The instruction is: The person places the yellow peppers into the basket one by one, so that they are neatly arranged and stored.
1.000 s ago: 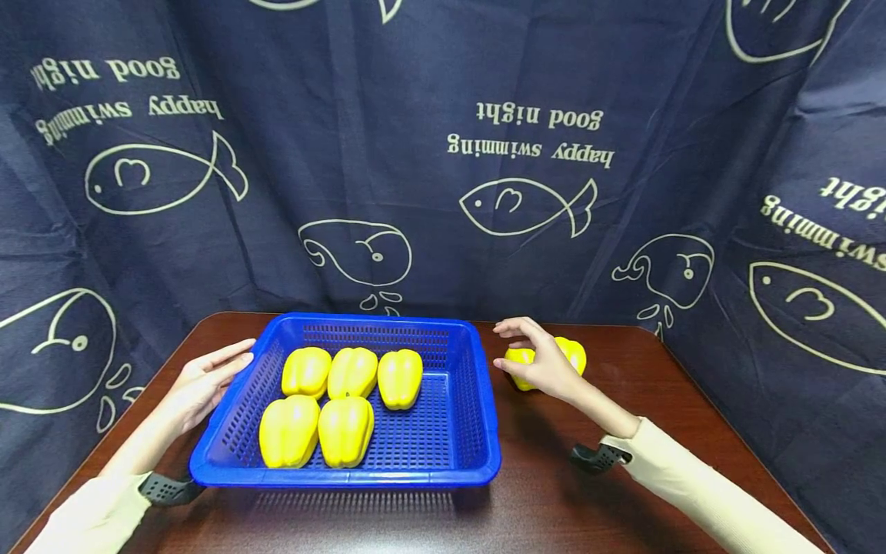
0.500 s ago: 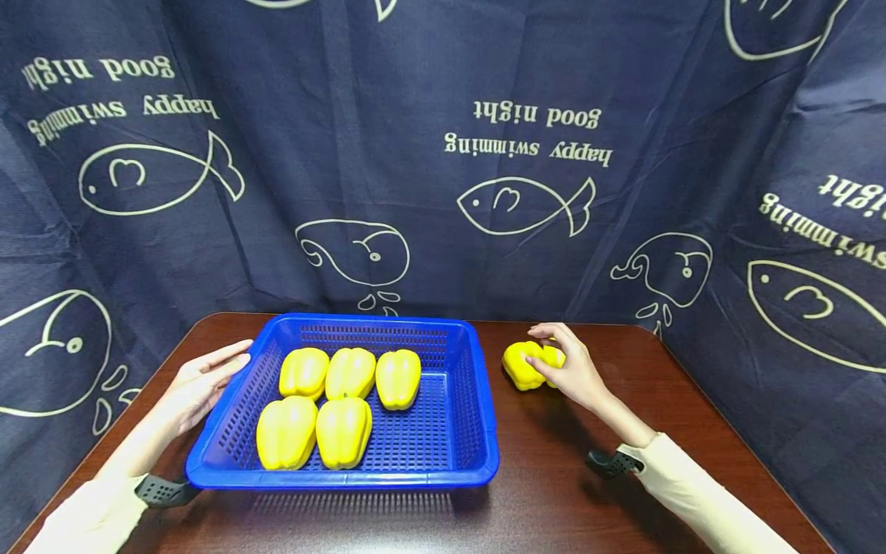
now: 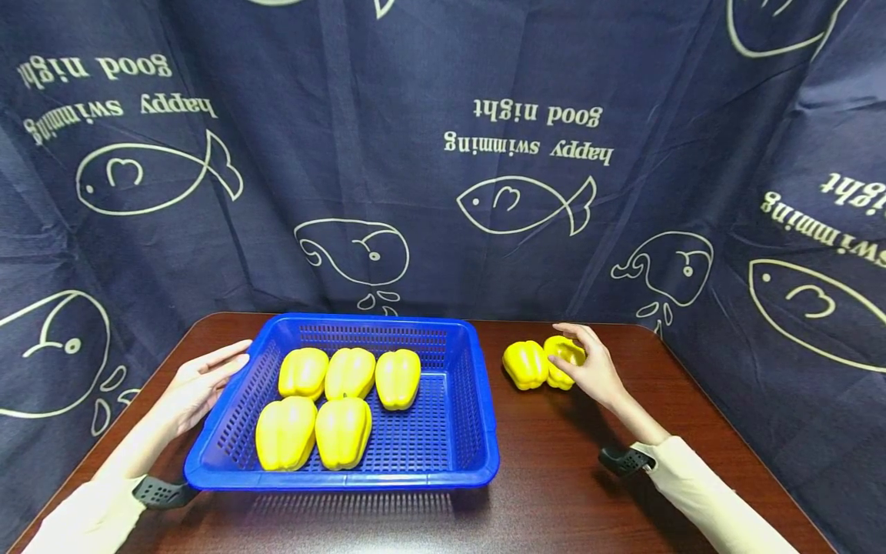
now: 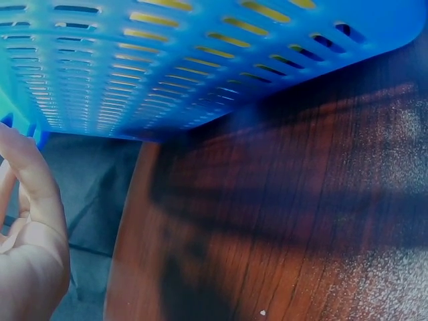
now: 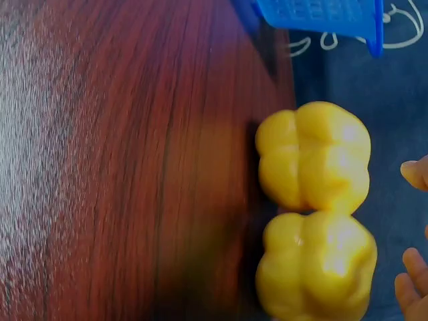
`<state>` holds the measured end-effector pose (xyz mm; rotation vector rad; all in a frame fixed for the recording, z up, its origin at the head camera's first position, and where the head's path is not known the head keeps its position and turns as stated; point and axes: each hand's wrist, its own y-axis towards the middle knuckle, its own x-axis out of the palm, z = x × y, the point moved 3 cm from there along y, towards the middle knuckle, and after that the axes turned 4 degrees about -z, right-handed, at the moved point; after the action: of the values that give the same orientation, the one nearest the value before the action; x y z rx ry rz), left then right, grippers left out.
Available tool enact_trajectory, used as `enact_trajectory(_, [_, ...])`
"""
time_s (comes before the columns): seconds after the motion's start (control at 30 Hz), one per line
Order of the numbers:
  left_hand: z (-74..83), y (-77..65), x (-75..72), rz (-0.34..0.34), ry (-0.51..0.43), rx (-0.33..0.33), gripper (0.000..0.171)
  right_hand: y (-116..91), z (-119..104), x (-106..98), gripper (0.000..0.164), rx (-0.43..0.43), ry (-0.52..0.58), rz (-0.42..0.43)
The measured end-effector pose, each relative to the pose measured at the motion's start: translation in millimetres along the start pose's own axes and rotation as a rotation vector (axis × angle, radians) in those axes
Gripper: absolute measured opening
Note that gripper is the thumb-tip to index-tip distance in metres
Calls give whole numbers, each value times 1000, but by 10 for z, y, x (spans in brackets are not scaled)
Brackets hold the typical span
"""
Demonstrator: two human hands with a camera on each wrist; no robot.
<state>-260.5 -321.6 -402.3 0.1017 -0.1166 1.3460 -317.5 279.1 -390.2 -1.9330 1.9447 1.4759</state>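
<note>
Two yellow bell peppers stand side by side on the table to the right of the basket: a left pepper [image 3: 524, 365] and a right pepper [image 3: 566, 352]. My right hand [image 3: 598, 373] is beside the right pepper, thumb and fingers spread around its side. In the right wrist view the fingertips [image 5: 416, 271] show a gap from both peppers. At the left side of the blue plastic basket [image 3: 342, 478], my left hand [image 3: 199, 391] has its fingertips at the rim, fingers fairly straight. Several yellow peppers lie inside the basket, among them a front-left pepper [image 3: 286, 433].
The brown wooden table [image 3: 554, 485] ends at the back against a dark blue curtain [image 3: 415, 154] printed with fish and whales. Inside the basket, bare mesh floor [image 3: 429, 431] shows at the right. Dark bands sit on both wrists.
My right hand has moved right, from over the left pepper to beside the right one, uncovering both peppers. The left hand and the basket have stayed nearly in place.
</note>
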Motion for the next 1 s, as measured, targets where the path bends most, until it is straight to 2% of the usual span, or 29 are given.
enact_trajectory(0.33, [4,-4,21,2,5,4,29,-39,232,-46,55,76,7,16])
enact_trajectory(0.43, [3,-8,22,-7,3,9,30,-49,305,-61,53,153,22,6])
enact_trajectory(0.6, [-5,-3,20,-21,-14,16,32,-65,453,-71,55,291,160,0])
enact_trajectory(0.8, [-2,-1,13,6,-7,-4,31,-104,571,-90,59,465,260,10])
enact_trajectory(1.0, [4,-12,21,10,0,4,31,-138,645,-73,62,556,362,-18])
